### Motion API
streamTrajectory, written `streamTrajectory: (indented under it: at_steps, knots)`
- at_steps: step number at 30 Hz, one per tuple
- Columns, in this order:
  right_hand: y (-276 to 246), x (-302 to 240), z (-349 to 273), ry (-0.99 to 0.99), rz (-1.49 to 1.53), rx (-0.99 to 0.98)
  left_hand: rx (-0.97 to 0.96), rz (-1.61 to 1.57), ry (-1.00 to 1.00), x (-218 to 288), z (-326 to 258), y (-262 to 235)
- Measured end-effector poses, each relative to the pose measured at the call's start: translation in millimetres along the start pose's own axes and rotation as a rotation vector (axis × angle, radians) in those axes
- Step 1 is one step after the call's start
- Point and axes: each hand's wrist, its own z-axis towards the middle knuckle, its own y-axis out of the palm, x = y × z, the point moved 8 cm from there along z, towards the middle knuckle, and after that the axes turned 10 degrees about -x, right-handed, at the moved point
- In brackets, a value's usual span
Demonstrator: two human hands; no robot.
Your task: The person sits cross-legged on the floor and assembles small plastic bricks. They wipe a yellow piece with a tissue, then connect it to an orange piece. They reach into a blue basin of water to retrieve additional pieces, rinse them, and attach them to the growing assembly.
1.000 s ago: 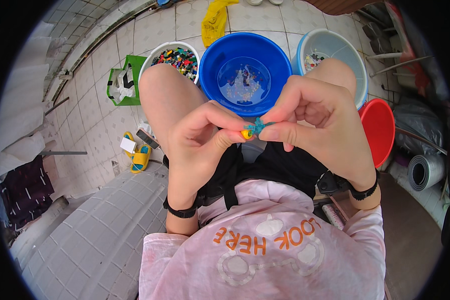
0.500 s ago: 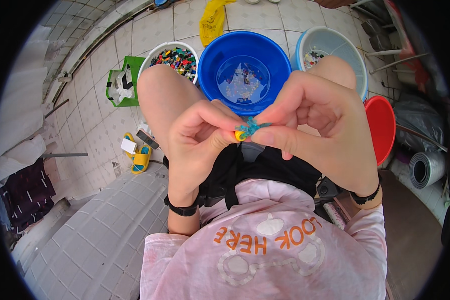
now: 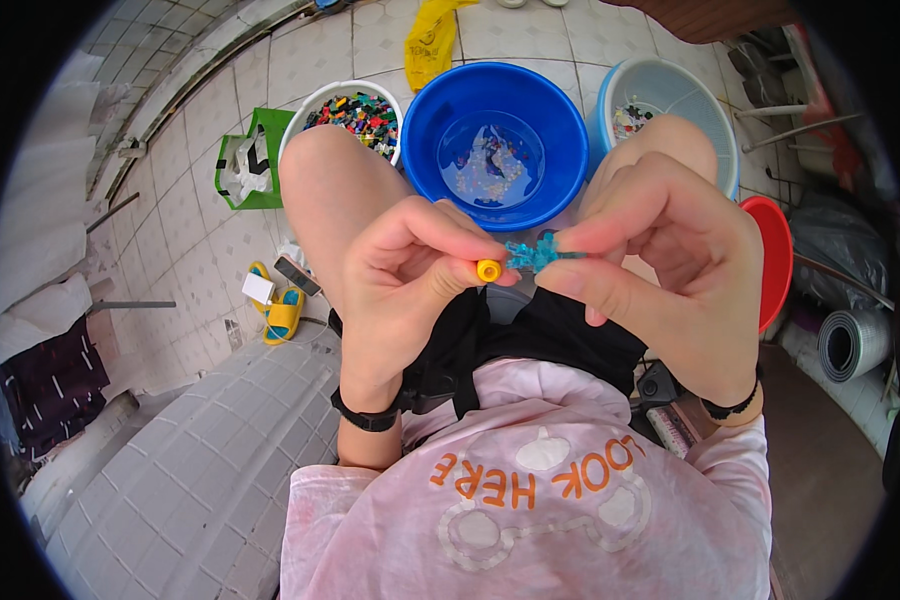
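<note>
My left hand [image 3: 400, 265] pinches a small yellow round toy piece [image 3: 488, 270] between thumb and forefinger; its round end with a hole in the middle faces up at me. Opposite it, my right hand [image 3: 665, 260] has its thumb and forefinger closed on a translucent blue, spiky-looking toy piece [image 3: 536, 253]. The blue piece's left end comes right up to my left fingertips; whether it touches the yellow piece I cannot tell. Both hands are held over my lap, in front of a blue basin [image 3: 410, 150] with water and small pieces in it.
Left of the basin stands a white tub [image 3: 292, 124] of many-coloured building bricks, beside a green bag [image 3: 274, 125]. A pale blue basin with a white strainer [image 3: 705, 110] stands right. A red basin [image 3: 776, 265], yellow slippers [image 3: 283, 315] and a yellow plastic bag [image 3: 429, 50] lie around.
My right hand has moved slightly right, drawing the blue piece away from the yellow one, which now shows its round end more fully. My left hand keeps its pinch.
</note>
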Motion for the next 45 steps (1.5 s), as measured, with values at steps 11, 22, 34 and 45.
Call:
streamTrajectory:
  at_steps: [11,22,34,45]
  knots:
    - [7,-4,0,-0.023,-0.219,-0.068,0.004,-0.004,-0.019,-1,-1,0]
    - [17,-22,4,-0.160,-0.678,-0.157,0.051,0.122,-0.086,6,-4,-3]
    - [20,-34,23,-0.102,-0.897,-0.286,-0.037,0.142,-0.151,13,2,4]
    - [21,-31,31,-0.068,-0.486,-0.254,-0.044,0.115,-0.224,5,2,4]
